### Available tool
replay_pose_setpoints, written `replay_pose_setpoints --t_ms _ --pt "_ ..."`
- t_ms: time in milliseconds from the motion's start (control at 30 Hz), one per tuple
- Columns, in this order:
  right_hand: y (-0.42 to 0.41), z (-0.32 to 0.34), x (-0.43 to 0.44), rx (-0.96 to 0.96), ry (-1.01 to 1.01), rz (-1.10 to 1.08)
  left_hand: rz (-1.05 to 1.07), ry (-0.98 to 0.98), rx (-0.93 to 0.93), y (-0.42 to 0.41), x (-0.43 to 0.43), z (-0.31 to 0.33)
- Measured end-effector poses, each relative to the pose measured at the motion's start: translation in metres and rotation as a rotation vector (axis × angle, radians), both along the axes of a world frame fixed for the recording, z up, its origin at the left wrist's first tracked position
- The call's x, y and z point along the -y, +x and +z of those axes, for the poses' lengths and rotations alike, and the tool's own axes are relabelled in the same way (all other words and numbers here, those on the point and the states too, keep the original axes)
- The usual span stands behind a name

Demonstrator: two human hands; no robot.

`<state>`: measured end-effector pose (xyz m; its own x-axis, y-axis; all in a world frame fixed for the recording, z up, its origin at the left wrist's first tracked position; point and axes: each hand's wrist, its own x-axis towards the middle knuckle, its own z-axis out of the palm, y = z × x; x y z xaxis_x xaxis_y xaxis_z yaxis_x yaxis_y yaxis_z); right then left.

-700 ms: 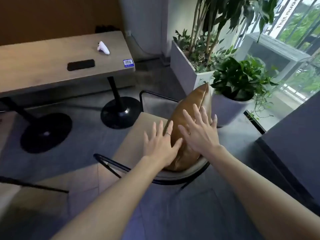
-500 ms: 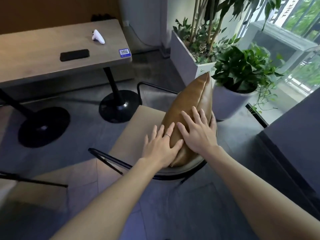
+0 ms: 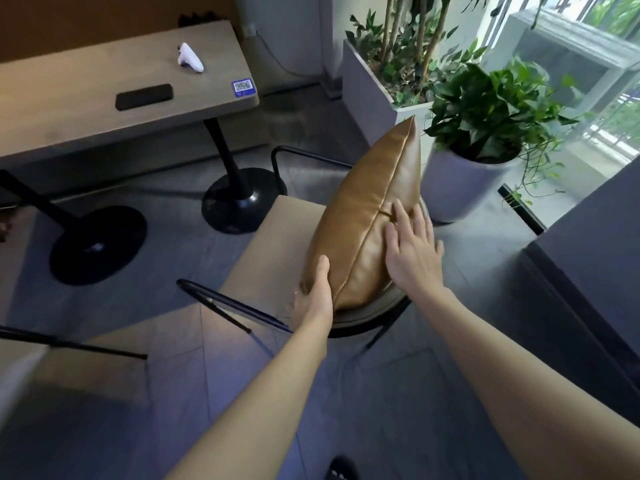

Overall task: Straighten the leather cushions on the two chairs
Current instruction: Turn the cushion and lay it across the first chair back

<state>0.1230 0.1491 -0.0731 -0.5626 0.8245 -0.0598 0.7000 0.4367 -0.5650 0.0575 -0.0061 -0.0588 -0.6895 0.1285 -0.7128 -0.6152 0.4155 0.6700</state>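
Observation:
A tan leather cushion (image 3: 370, 206) stands on edge on a chair (image 3: 273, 237) with a beige seat and a black metal frame, leaning against the chair's back. My left hand (image 3: 313, 296) grips the cushion's near lower corner, thumb on top. My right hand (image 3: 412, 251) lies flat on the cushion's right face, fingers spread. Part of a second chair's beige seat (image 3: 86, 368) shows at the lower left, blurred; no cushion is visible on it.
A wooden table (image 3: 86, 109) on black pedestal bases stands at the left, with a black phone (image 3: 143, 96) and a white controller (image 3: 190, 58) on it. Two potted plants (image 3: 485, 133) stand right behind the chair. A dark counter (image 3: 588, 244) is on the right.
My left hand slid from the cushion's face down to its near corner and took hold of it. My right hand stayed flat on the cushion. The cushion stands more upright.

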Motion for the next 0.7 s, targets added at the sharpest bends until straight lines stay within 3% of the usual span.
replay_pose_setpoints --t_ms 267,433,533,700 --pt "0.025 -0.031 -0.014 0.058 -0.374 -0.219 0.283 0.087 0.103 0.008 -0.013 -0.004" --pt "0.025 -0.053 -0.014 -0.072 -0.721 -0.359 0.355 0.164 0.171 0.010 -0.016 -0.007" --pt "0.024 -0.079 -0.023 -0.119 -0.767 -0.395 0.365 0.226 0.177 0.012 -0.015 -0.008" --pt "0.020 -0.062 -0.013 -0.120 -0.739 -0.405 0.403 0.228 0.122 0.015 -0.015 -0.004"
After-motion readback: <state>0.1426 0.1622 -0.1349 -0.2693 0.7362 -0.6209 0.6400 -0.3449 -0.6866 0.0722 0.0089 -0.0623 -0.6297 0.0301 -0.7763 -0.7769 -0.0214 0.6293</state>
